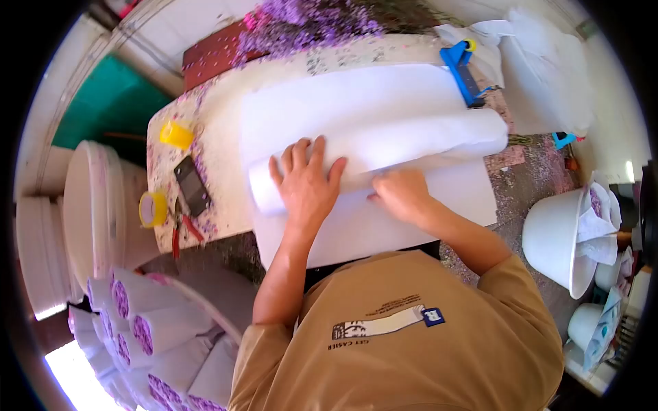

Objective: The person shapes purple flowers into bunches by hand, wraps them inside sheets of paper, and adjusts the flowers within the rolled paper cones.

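Note:
A thick roll of white paper (425,137) lies across the table, part of it spread as a flat sheet (329,236) towards me and another flat stretch behind. My left hand (306,179) rests on the roll near its left end, fingers spread and palm down. Beside the roll's near side, my right hand (401,195) is closed with the fingers curled down at the paper; whatever they grip is hidden. At the roll's far right stands a blue tape dispenser (463,74) with a yellow tape roll.
On the table's left are yellow tape rolls (176,135), a phone (192,185) and red-handled pliers (184,229). Purple dried flowers (308,27) lie at the back. Paper-wrapped bouquets (144,329) fill the lower left; a white tub (558,240) stands at right.

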